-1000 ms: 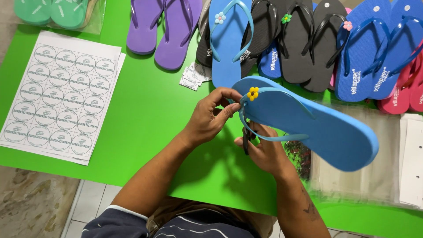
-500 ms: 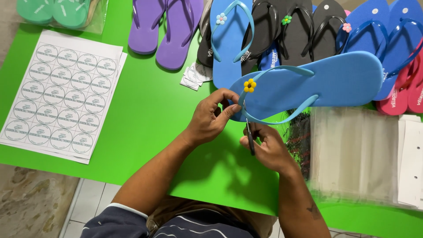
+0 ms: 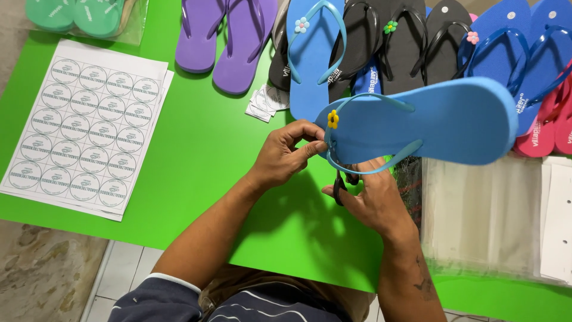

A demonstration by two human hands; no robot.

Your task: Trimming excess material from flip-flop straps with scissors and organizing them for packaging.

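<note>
My left hand (image 3: pixel 288 154) pinches the toe end of a light blue flip-flop (image 3: pixel 441 122) that is held up over the green table (image 3: pixel 196 155). A small yellow flower charm (image 3: pixel 333 118) sits on its strap near the toe post. My right hand (image 3: pixel 372 200) is under the sandal's toe and grips a black-handled tool (image 3: pixel 339 188), probably scissors; its tip is hidden behind the sandal.
A sheet of round stickers (image 3: pixel 83 128) lies at the left. Purple (image 3: pixel 229 36), blue (image 3: pixel 314 56), black (image 3: pixel 411 42) and pink (image 3: pixel 551 128) flip-flops line the far edge, green ones (image 3: pixel 77 15) in a bag. Clear plastic bags (image 3: pixel 482 217) and small paper tags (image 3: pixel 266 101) lie nearby.
The blue flip-flop has swung upward, its heel rising from pointing down-right to nearly level on the right. Both hands stayed at its toe end.
</note>
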